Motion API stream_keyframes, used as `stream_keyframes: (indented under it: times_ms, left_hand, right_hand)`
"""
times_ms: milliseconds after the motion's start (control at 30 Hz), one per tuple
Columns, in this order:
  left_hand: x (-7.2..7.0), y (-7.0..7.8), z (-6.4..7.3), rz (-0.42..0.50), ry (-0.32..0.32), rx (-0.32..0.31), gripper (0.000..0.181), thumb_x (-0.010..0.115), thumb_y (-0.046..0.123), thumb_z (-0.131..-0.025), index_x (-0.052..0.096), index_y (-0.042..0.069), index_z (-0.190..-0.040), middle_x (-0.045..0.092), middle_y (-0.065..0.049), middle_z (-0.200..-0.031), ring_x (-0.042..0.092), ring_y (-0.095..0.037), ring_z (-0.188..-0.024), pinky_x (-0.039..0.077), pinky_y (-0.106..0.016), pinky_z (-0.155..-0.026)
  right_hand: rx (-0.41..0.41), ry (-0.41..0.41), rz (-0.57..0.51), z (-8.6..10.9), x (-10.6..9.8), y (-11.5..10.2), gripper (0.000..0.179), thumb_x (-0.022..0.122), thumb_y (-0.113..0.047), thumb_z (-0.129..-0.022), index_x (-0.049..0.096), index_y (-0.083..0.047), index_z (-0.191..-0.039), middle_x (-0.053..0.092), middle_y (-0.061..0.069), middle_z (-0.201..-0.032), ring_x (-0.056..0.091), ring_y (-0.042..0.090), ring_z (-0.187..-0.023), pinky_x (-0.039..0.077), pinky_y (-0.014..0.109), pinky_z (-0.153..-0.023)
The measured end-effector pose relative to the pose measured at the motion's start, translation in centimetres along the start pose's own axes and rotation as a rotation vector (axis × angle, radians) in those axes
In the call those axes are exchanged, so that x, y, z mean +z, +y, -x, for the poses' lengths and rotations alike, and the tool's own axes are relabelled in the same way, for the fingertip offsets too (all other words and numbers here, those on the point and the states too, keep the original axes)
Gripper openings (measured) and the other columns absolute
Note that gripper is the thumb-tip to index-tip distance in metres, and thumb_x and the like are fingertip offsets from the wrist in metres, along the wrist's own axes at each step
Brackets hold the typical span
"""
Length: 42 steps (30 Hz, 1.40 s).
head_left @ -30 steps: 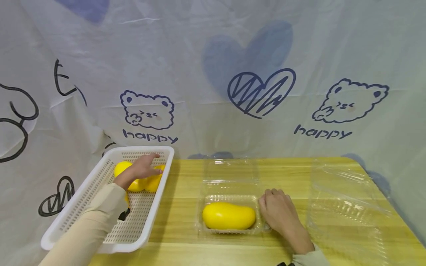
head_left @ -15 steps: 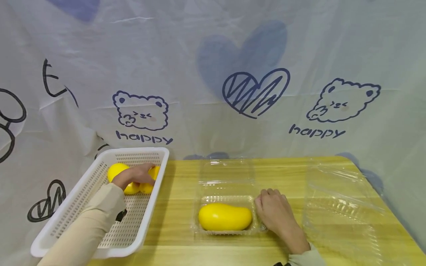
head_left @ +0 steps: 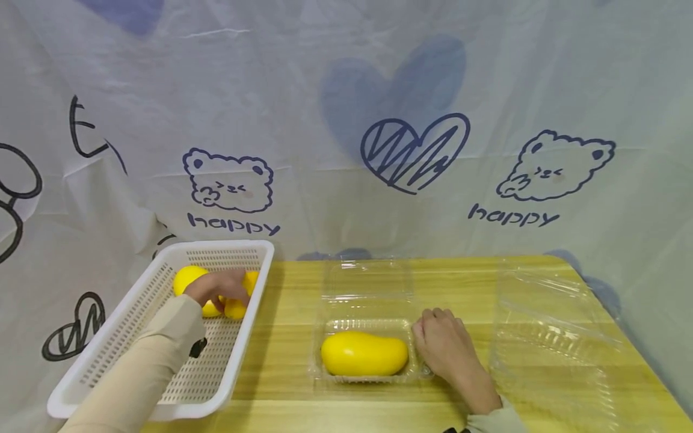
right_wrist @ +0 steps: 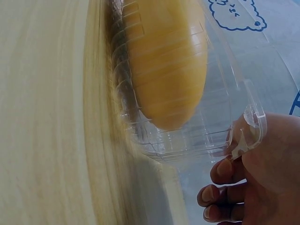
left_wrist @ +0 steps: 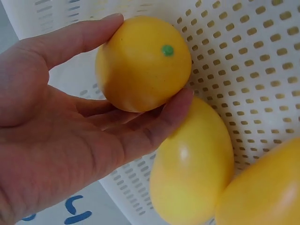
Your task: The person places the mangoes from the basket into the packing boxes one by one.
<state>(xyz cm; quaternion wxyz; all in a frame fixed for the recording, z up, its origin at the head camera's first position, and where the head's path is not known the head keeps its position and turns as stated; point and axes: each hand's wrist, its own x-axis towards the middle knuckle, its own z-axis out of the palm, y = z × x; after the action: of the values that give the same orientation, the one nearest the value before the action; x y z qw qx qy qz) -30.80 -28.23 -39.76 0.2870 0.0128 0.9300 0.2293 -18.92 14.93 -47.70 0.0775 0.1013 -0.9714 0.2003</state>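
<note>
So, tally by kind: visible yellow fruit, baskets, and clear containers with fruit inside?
White basket: 1
Yellow fruit: 4 visible, 3 of them in the basket; the left sleeve may hide more
Clear container with fruit: 1
Total: 6

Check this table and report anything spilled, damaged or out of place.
Nothing stands out: one yellow fruit lies inside the open clear container, and the left hand grips a round fruit in the white basket. I see no spill or damage.
</note>
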Motion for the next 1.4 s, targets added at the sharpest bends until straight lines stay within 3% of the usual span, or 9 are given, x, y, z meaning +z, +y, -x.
stream_keyframes:
  times_ms: [433, 700, 833, 967, 1133, 1233, 1400]
  left_hand:
    - [-0.7, 0.0, 1.1, 0.084, 0.013, 0.0, 0.061, 0.08, 0.018, -0.077, 0.042, -0.006, -0.118, 0.048, -0.021, -0.11, 0.053, -0.038, -0.1, 0.06, -0.049, -0.076]
    - [-1.2, 0.9, 2.3, 0.081, 0.047, 0.036, 0.051, 0.074, 0.021, -0.084, 0.042, -0.004, -0.114, 0.048, -0.019, -0.106, 0.051, -0.037, -0.1, 0.058, -0.049, -0.076]
    - [-1.0, 1.2, 2.8, 0.052, 0.068, 0.078, 0.055, 0.075, 0.022, -0.084, 0.042, -0.005, -0.119, 0.05, -0.018, -0.106, 0.053, -0.034, -0.097, 0.057, -0.045, -0.073]
    - [-1.1, 1.6, 3.8, 0.033, 0.132, 0.113, 0.061, 0.076, 0.021, -0.082, 0.039, -0.007, -0.123, 0.05, -0.018, -0.101, 0.053, -0.03, -0.084, 0.053, -0.038, -0.065]
    - [-1.5, 2.3, 5.4, -0.021, 0.238, 0.169, 0.077, 0.076, 0.015, -0.08, 0.031, -0.018, -0.134, 0.05, -0.022, -0.098, 0.051, -0.025, -0.069, 0.05, -0.034, -0.055]
    - [-1.8, 2.9, 5.9, -0.045, 0.274, 0.203, 0.091, 0.077, 0.016, -0.082, 0.021, -0.021, -0.144, 0.049, -0.029, -0.108, 0.054, -0.029, -0.077, 0.054, -0.035, -0.058]
    - [-2.3, 3.2, 6.1, 0.037, 0.297, 0.286, 0.097, 0.074, 0.016, -0.086, 0.012, -0.019, -0.151, 0.047, -0.031, -0.116, 0.053, -0.034, -0.091, 0.053, -0.042, -0.074]
  right_hand:
    - [-0.005, -0.016, -0.005, 0.2, 0.1, -0.1, 0.03, 0.046, -0.013, -0.103, 0.049, -0.013, -0.074, 0.046, 0.003, -0.072, 0.049, 0.024, -0.075, 0.045, 0.043, -0.073]
    - [-0.009, 0.013, 0.029, 0.4, -0.3, 0.2, 0.029, 0.046, -0.013, -0.103, 0.049, -0.012, -0.074, 0.046, 0.004, -0.073, 0.048, 0.025, -0.074, 0.044, 0.041, -0.071]
    - [-0.008, 0.022, 0.038, 0.5, -0.4, 0.3, 0.028, 0.046, -0.013, -0.103, 0.05, -0.012, -0.075, 0.048, 0.004, -0.073, 0.05, 0.026, -0.076, 0.045, 0.042, -0.072]
    - [-0.017, 0.031, 0.045, 0.4, -0.3, 0.2, 0.028, 0.046, -0.012, -0.103, 0.049, -0.012, -0.075, 0.047, 0.004, -0.073, 0.049, 0.025, -0.075, 0.043, 0.04, -0.071]
    - [-0.026, 0.016, 0.036, 0.2, 0.1, -0.2, 0.027, 0.046, -0.013, -0.103, 0.05, -0.012, -0.076, 0.049, 0.004, -0.074, 0.051, 0.025, -0.075, 0.042, 0.039, -0.069]
    - [-0.021, 0.013, 0.039, 0.2, 0.2, -0.1, 0.027, 0.046, -0.014, -0.104, 0.05, -0.011, -0.077, 0.05, 0.005, -0.075, 0.051, 0.025, -0.076, 0.043, 0.04, -0.07]
    - [-0.026, 0.017, 0.044, 0.2, 0.1, 0.0, 0.027, 0.045, -0.013, -0.104, 0.049, -0.011, -0.077, 0.048, 0.005, -0.075, 0.048, 0.024, -0.074, 0.042, 0.038, -0.069]
